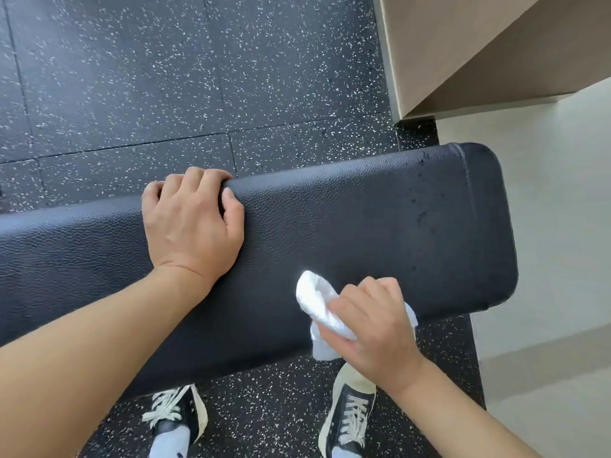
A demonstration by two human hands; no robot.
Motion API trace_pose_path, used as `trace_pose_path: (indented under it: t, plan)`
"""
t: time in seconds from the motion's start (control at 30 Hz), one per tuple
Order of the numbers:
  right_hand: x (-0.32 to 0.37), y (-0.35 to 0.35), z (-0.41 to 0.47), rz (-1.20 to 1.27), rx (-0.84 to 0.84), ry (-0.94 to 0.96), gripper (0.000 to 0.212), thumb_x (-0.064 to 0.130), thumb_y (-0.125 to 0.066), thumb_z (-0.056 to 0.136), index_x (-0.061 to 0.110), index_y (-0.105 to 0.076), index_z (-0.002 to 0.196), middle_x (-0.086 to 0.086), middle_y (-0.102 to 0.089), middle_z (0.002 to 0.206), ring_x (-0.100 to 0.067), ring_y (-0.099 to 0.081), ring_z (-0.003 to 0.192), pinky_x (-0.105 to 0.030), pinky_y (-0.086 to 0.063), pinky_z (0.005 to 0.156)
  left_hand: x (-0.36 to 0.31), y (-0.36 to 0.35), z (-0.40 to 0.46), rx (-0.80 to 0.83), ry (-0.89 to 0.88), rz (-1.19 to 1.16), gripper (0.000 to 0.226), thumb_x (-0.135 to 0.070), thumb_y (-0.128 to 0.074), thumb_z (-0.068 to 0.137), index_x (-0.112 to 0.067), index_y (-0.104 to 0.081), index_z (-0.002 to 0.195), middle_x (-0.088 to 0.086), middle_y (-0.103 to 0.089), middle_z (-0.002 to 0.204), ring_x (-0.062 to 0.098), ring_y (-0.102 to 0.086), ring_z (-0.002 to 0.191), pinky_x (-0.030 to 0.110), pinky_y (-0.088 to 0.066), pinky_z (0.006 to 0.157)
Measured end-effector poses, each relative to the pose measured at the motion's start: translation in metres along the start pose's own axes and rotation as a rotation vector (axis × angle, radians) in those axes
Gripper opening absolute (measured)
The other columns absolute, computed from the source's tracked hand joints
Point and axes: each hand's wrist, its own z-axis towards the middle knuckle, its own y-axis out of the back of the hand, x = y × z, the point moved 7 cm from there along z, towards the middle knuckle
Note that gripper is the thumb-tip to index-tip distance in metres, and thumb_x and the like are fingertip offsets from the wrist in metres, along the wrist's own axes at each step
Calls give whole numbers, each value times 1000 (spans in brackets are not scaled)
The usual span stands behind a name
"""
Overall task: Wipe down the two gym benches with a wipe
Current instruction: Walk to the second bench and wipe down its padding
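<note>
A: Why does the bench (330, 226) run left to right in front of the person?
B: So both hands reach across it. The left hand (191, 223) curls over its far edge, likely to brace.
A: And the wipe (317, 302)?
B: Bunched in the right hand (373, 322), fingers closed round it, pressed on the near edge.

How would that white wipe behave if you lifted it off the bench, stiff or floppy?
Probably floppy: the wipe bunches and folds in the right hand, and a loose corner droops past the edge of the bench. It looks thin, so likely very light. It may be damp, though that cannot be told for sure.
</note>
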Motion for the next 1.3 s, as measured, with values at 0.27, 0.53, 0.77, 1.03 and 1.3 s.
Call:
trace_pose_path:
  t: [0.27, 0.53, 0.77, 1.03, 1.3]
  plan:
    - [-44, -5, 175, -71, -155, -171, 24, 42, -67, 95, 20, -65, 87, 0, -59, 75, -25, -52, 69, -37, -32, 67, -1, 0, -1, -2, -5, 14, 39, -40, -33, 103, -23, -63, 121, 6, -67, 113, 35, -57, 107, 50, -32, 107]
    - [-5, -6, 97, -23, -128, -100, 24, 39, -67, 98, 19, -55, 92, -5, -51, 76, -28, -46, 70, -43, -34, 65, -11, 0, 2, 78, -135, 92, 42, -34, -32, 103, -14, -58, 129, 13, -63, 120, 39, -56, 109, 53, -38, 100]
    - [-3, 7, 10, -73, 10, 76, 28, 36, -66, 97, 18, -58, 77, 2, -44, 72, -23, -37, 66, -42, -36, 61, -54, 3, 3, 343, -467, 34, 63, -19, -29, 92, -6, -45, 152, 16, -55, 146, 41, -54, 126, 52, -42, 107]
    - [-116, 32, 145, -186, -203, -428, 29, 42, -60, 98, 15, -67, 91, -4, -65, 86, -32, -59, 84, -37, -26, 72, -122, -25, 29, 276, -145, -42, 36, -34, -29, 109, -15, -59, 103, 9, -69, 115, 37, -61, 107, 47, -37, 93]
    - [-56, 34, -16, -94, -144, -397, 28, 37, -64, 101, 18, -54, 82, 1, -46, 74, -24, -40, 70, -42, -33, 63, -128, -30, 28, 112, -55, -9, 39, -35, -27, 105, -18, -49, 78, 10, -68, 89, 30, -47, 79, 46, -35, 82]
